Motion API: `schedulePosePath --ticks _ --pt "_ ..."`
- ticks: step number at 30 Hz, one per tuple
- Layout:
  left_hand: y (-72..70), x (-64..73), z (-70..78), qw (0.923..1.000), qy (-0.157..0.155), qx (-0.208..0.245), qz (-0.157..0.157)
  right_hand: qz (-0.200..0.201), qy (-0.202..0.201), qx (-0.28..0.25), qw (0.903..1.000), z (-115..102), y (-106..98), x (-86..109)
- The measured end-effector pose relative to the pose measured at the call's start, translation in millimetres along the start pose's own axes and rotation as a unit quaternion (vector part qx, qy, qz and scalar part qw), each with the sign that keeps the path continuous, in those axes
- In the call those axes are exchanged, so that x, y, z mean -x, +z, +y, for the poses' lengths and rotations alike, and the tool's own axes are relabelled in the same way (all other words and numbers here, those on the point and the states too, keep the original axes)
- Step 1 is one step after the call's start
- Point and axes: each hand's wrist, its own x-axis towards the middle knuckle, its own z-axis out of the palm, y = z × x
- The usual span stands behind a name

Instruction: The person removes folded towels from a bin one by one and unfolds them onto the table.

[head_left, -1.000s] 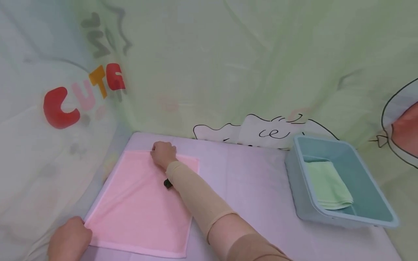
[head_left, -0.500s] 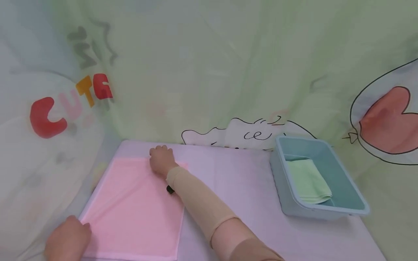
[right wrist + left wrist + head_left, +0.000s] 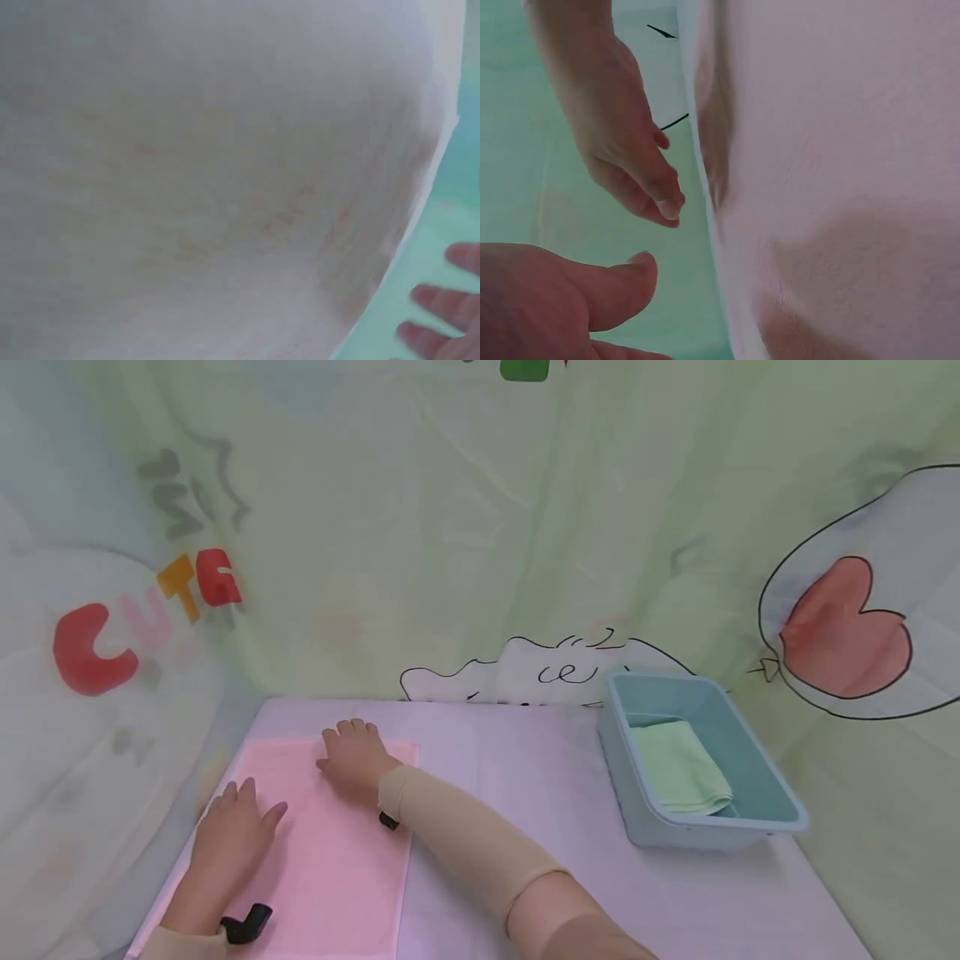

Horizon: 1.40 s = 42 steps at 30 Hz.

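Left hand moves forward over the pink square fabric towel; right hand also spreads empty fingers; smoothing seems current, edge-gripping probably next.

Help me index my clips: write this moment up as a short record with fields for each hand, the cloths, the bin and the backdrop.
Left hand: holding nothing, fingers spread, over the pink cloth
Right hand: holding nothing, over the pink cloth, near its far edge
Pink cloth: spread out on the table
Green cloth: folded, inside the bin
Bin: blue-green, on the table, right of the pink cloth
Backdrop: pale green, with a balloon drawing at right
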Motion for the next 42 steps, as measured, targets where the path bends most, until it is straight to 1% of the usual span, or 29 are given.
schedulePosePath --ticks 2,4,7,11,13,17,20,23,28,33,38,42 --pt "4.5 -14.5 3.1 0.9999 0.003 0.006 -0.012 -0.012 0.010 -0.003 0.9999 0 1 9.4" --pt "9.3 -27.9 4.5 0.9993 0.001 0.019 -0.031 -0.029 0.023 -0.010 0.9993 0 3 19.3" --pt "15.8 -45.7 6.1 0.9964 -0.025 0.040 -0.071 -0.061 0.047 -0.019 0.9968 2 5 34.2" --pt "22.2 -64.2 7.5 0.9889 -0.069 0.062 -0.116 -0.103 0.071 -0.023 0.9919 4 7 50.5" --pt "24.3 -71.6 7.9 0.9853 -0.087 0.071 -0.129 -0.117 0.078 -0.023 0.9898 5 8 55.6" --pt "27.4 -82.6 8.8 0.9822 -0.105 0.081 -0.133 -0.134 0.093 -0.023 0.9864 9 11 61.1" --pt "30.4 -88.4 8.0 0.9818 -0.107 0.081 -0.134 -0.144 0.099 -0.032 0.9841 13 12 63.2" --pt "32.4 -91.9 7.3 0.9813 -0.109 0.074 -0.140 -0.150 0.096 -0.037 0.9833 16 11 64.9" --pt "32.5 -93.0 8.7 0.9803 -0.107 0.070 -0.151 -0.156 0.092 -0.042 0.9826 21 10 68.3" --pt "35.7 -94.7 8.9 0.9798 -0.107 0.072 -0.153 -0.168 0.091 -0.046 0.9805 24 8 72.2" --pt "33.1 -95.1 7.0 0.9793 -0.105 0.076 -0.156 -0.181 0.091 -0.047 0.9782 26 8 71.0" --pt "32.0 -97.5 5.3 0.9802 -0.097 0.073 -0.157 -0.181 0.086 -0.047 0.9786 29 8 69.0"
